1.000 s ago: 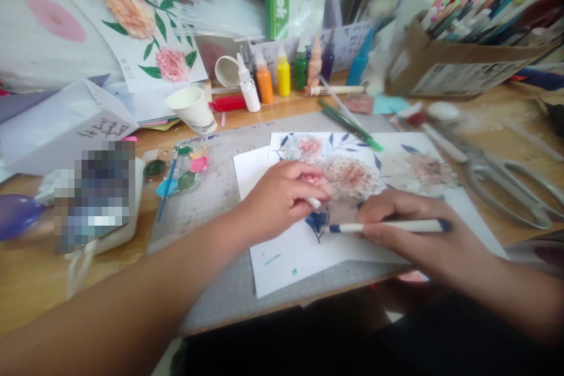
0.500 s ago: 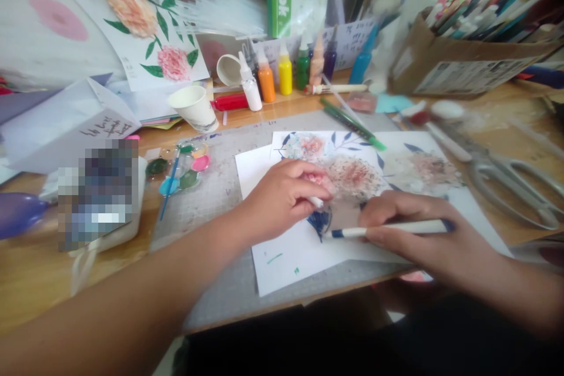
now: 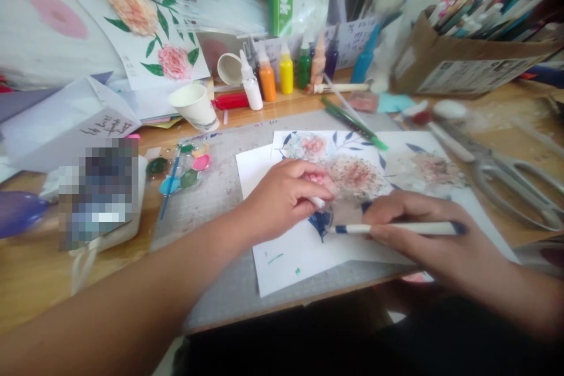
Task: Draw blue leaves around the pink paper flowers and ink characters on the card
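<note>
My right hand is closed around a white marker pen with dark blue ends. The pen lies nearly level, its tip pointing left at a dark blue painted leaf. That leaf is on a white sheet bearing soft flowers and blue leaves. On the same sheet rests my left hand, fingers curled over a pink flower. Between its fingertips shows a small white piece, perhaps a pen cap; most of it is hidden.
A green pen lies above the sheet, large scissors at right. Paint bottles and a paper cup stand behind. A palette with a brush sits at left, and a cardboard box of pens at back right.
My right hand and the marker have shifted slightly right and a little up, away from the blue leaf. My left hand stays in almost the same place.
</note>
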Demonstrator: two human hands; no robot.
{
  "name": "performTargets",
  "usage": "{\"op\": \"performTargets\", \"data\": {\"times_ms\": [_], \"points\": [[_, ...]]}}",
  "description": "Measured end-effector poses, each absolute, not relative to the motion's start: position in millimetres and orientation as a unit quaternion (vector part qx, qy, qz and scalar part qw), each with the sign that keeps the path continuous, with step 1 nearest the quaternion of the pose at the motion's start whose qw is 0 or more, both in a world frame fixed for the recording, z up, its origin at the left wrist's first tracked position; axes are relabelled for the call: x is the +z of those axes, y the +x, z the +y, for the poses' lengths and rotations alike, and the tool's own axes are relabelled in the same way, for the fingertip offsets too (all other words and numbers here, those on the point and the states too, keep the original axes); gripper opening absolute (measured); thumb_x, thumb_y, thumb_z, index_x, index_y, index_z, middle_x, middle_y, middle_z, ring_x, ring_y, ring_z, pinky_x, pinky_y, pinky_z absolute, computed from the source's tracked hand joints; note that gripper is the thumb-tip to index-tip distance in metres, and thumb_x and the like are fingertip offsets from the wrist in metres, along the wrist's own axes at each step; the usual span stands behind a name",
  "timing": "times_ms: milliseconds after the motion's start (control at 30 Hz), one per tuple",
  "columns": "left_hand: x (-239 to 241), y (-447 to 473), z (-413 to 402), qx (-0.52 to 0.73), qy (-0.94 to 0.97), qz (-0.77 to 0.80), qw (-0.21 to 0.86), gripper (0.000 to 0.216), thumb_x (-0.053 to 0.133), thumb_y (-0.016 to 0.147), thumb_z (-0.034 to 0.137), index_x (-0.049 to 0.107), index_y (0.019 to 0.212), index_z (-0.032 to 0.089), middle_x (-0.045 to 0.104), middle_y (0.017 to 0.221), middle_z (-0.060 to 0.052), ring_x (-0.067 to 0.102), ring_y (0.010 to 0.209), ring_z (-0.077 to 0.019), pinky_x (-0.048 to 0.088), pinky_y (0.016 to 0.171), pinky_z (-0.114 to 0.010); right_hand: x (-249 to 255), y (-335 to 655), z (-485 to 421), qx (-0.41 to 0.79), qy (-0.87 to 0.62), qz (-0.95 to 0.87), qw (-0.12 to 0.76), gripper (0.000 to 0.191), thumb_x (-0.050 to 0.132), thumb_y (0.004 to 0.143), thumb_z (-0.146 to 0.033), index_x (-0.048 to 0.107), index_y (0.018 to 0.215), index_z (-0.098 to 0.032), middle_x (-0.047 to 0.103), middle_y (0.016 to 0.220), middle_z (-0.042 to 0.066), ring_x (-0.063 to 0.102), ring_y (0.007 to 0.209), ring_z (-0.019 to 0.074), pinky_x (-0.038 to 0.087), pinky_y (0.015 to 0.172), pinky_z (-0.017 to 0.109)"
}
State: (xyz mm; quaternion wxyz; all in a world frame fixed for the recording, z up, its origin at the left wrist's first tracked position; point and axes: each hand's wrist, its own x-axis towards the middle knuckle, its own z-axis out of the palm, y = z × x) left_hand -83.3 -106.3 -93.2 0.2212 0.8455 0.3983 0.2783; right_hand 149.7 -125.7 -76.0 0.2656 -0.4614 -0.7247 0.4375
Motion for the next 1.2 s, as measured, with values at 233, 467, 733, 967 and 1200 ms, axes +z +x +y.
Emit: {"op": "performTargets", "data": {"times_ms": [233,467,733,967,1200], "points": [[-93.4,-82.3,-106.2,0.279,0.847,0.397,0.219,0.026,0.064,0.076,0.004,0.071,0.092,0.023,0.063,0.114,-0.006,0.057,0.105,-0.0196,0.043,0.093,-0.039,-75.9,148.6,-127.6,0.429,-0.468,-0.721,0.278,0.016,0.063,0.076,-0.033,0.062,0.064,-0.024,0.066,0.067,0.000,0.059,0.059,0.0154,0.046,0.052,0.025],[-92.5,-83.0,-107.2,0.279,0.844,0.400,0.223,0.027,0.064,0.075,0.004,0.071,0.092,0.024,0.062,0.116,-0.005,0.057,0.105,-0.0197,0.045,0.091,-0.039,-75.7,152.7,-128.7,0.425,-0.480,-0.719,0.268,0.015,0.064,0.078,-0.034,0.062,0.066,-0.025,0.066,0.069,-0.001,0.059,0.060,0.0148,0.047,0.053,0.024],[-93.1,-82.8,-106.8,0.279,0.846,0.395,0.222,0.025,0.064,0.076,0.004,0.071,0.094,0.021,0.062,0.117,-0.008,0.056,0.106,-0.0209,0.044,0.092,-0.041,-75.6,151.9,-128.3,0.409,-0.491,-0.716,0.281,0.014,0.063,0.078,-0.032,0.063,0.066,-0.024,0.066,0.069,-0.001,0.060,0.061,0.0139,0.048,0.053,0.022],[-93.9,-82.7,-107.5,0.282,0.847,0.394,0.218,0.026,0.064,0.076,0.004,0.071,0.094,0.021,0.063,0.115,-0.008,0.056,0.106,-0.0203,0.044,0.092,-0.041,-73.9,154.0,-126.4,0.393,-0.505,-0.713,0.286,0.014,0.063,0.077,-0.032,0.064,0.066,-0.023,0.067,0.067,-0.002,0.060,0.058,0.0131,0.047,0.050,0.020],[-94.4,-82.8,-106.8,0.283,0.849,0.392,0.214,0.025,0.064,0.077,0.006,0.071,0.095,0.022,0.062,0.116,-0.008,0.057,0.105,-0.0198,0.045,0.091,-0.040,-74.3,153.0,-125.6,0.392,-0.519,-0.697,0.302,0.013,0.064,0.075,-0.031,0.064,0.066,-0.022,0.067,0.068,0.000,0.060,0.059,0.0137,0.047,0.051,0.021]]}}
